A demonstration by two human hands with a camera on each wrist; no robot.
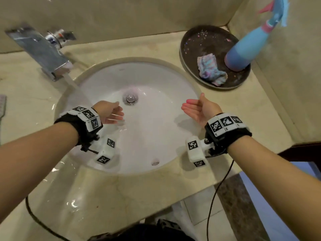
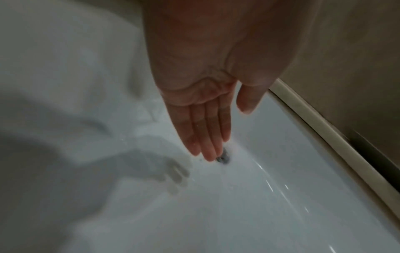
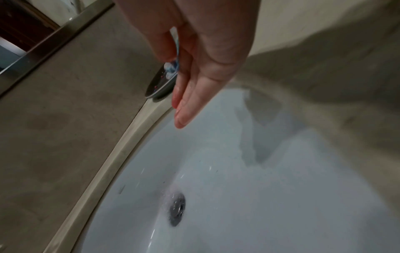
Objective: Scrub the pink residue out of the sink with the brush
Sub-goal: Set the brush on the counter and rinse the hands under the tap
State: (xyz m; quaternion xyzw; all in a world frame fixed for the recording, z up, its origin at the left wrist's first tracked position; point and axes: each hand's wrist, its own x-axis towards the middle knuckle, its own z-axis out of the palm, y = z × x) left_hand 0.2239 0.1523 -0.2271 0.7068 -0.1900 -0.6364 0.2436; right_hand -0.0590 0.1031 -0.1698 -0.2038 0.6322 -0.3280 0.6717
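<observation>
The white oval sink [image 1: 156, 80] is wet, with a faint pink tint around its metal drain [image 1: 130, 99]. Water runs from the chrome tap [image 1: 40, 49] into the left side of the bowl. My left hand [image 1: 112, 113] reaches into the bowl with straight fingers [image 2: 203, 137] just short of the drain [image 2: 224, 156], holding nothing. My right hand [image 1: 194, 108] hovers palm up over the sink's right rim, fingers [image 3: 188, 102] straight and wet, empty. A pale ribbed object [image 1: 2, 105], cut off at the left edge of the head view, may be the brush.
A dark round tray [image 1: 213, 47] at the back right holds a crumpled pastel cloth [image 1: 211, 70] and a blue spray bottle [image 1: 246, 47]. Beige stone counter [image 1: 121, 197] surrounds the sink, wet in places. Walls close in behind and to the right. A cable [image 1: 215, 197] hangs off the front edge.
</observation>
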